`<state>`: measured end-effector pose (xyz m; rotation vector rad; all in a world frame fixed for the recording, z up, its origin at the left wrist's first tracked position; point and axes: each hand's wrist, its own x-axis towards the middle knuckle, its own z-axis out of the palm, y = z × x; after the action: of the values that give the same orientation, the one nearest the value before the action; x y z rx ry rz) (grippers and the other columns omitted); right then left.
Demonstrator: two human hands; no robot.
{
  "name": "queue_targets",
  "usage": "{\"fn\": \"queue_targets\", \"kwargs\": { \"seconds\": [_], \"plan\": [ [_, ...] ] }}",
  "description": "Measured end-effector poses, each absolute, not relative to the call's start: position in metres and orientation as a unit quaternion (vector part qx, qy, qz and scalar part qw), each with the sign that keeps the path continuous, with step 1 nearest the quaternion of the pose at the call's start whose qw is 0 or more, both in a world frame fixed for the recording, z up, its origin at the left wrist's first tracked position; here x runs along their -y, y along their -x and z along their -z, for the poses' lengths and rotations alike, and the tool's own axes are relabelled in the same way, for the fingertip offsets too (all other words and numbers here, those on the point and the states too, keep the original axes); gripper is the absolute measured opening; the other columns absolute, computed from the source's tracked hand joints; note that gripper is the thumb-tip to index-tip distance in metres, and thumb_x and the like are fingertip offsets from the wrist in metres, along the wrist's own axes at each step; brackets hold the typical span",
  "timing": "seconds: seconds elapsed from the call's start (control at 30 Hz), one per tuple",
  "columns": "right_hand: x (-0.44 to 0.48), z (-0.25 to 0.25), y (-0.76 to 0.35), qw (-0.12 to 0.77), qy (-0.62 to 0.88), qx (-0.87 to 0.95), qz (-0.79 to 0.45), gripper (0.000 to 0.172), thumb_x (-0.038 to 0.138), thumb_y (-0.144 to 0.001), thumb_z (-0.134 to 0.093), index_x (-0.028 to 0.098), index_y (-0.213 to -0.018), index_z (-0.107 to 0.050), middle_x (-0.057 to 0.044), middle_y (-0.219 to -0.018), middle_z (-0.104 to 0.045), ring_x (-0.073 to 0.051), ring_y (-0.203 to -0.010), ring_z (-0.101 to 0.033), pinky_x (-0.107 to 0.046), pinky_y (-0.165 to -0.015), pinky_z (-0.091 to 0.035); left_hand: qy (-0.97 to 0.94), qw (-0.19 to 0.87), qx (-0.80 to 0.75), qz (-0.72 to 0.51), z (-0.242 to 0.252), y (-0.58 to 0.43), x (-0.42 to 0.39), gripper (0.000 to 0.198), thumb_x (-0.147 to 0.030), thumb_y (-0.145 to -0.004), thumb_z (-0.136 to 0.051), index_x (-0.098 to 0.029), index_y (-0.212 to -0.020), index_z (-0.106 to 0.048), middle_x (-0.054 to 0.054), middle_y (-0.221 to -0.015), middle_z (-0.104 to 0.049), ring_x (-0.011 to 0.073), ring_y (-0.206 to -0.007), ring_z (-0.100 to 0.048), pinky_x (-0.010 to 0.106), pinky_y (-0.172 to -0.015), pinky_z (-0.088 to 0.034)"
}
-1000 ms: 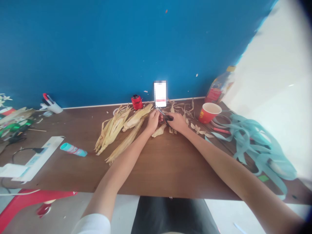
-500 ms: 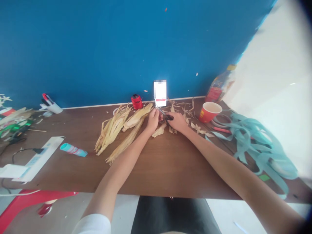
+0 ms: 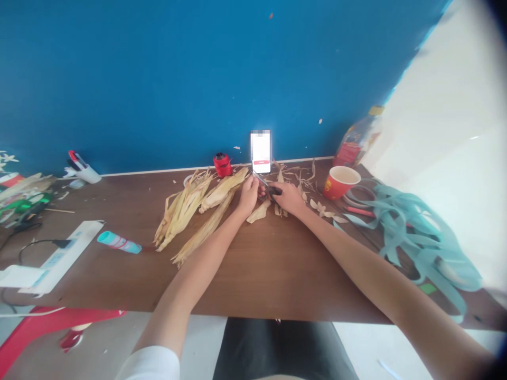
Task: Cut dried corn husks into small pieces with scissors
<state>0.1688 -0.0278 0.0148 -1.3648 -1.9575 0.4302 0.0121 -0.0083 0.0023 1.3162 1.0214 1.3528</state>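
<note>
Both my hands meet at the far middle of a brown table [image 3: 257,264], close to the blue wall. My right hand [image 3: 288,198] is closed on the black handles of scissors [image 3: 266,186], whose blades point up and left. My left hand [image 3: 249,196] is closed on a piece of dried corn husk [image 3: 259,212] right beside the blades. Just left of my hands lies a heap of dried corn husks [image 3: 194,208], and small husk cuttings [image 3: 322,210] are scattered to the right.
A lit phone [image 3: 260,151] leans on the wall behind a red thread spool [image 3: 222,165]. A red paper cup [image 3: 339,182], a bottle [image 3: 354,140] and teal strips [image 3: 415,232] are at the right. A teal tube [image 3: 119,243] and a white power strip [image 3: 55,258] are at the left.
</note>
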Motion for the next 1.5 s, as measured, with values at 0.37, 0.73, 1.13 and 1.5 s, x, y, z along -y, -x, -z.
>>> {"fn": "queue_targets", "kwargs": {
  "seconds": [0.37, 0.73, 1.13, 1.5],
  "plan": [
    [0.024, -0.01, -0.17, 0.356, 0.525, 0.756, -0.159, 0.034, 0.018, -0.073, -0.059, 0.026, -0.101, -0.076, 0.001, -0.088, -0.075, -0.019, -0.081, -0.066, -0.026, -0.071, -0.046, -0.545, 0.471, -0.417, -0.554, -0.002, -0.012, 0.008, 0.037, -0.051, -0.095, -0.046, -0.017, -0.08, -0.05, 0.001, -0.067, -0.058, 0.009, -0.054, -0.055, 0.022, -0.052, -0.042],
    [0.029, -0.015, -0.169, 0.336, 0.542, 0.753, -0.16, 0.032, 0.018, -0.074, -0.058, 0.027, -0.099, -0.076, 0.0, -0.088, -0.075, -0.02, -0.082, -0.066, -0.026, -0.07, -0.045, -0.546, 0.469, -0.427, -0.547, -0.001, -0.012, 0.007, 0.042, -0.058, -0.092, -0.046, -0.018, -0.082, -0.052, 0.001, -0.068, -0.059, 0.0101, -0.056, -0.055, 0.023, -0.053, -0.042],
    [0.032, -0.017, -0.166, 0.366, 0.65, 0.656, -0.117, 0.041, 0.028, -0.078, -0.057, 0.022, -0.118, -0.055, -0.005, -0.083, -0.071, -0.024, -0.075, -0.062, -0.032, -0.068, -0.044, -0.524, 0.459, -0.425, -0.578, -0.007, -0.009, 0.011, 0.04, -0.053, -0.088, -0.056, -0.016, -0.098, -0.067, 0.004, -0.081, -0.063, 0.0087, -0.06, -0.052, 0.021, -0.052, -0.04],
    [0.035, -0.009, -0.162, 0.292, 0.686, 0.667, 0.019, 0.048, 0.025, -0.078, -0.057, 0.016, -0.124, -0.047, -0.016, -0.117, -0.062, -0.034, -0.119, -0.048, -0.04, -0.084, -0.045, -0.499, 0.407, -0.437, -0.628, -0.012, -0.009, 0.016, 0.041, -0.058, -0.085, -0.058, -0.017, -0.09, -0.056, 0.0, -0.074, -0.058, 0.0072, -0.055, -0.049, 0.021, -0.052, -0.04]
  ]
}}
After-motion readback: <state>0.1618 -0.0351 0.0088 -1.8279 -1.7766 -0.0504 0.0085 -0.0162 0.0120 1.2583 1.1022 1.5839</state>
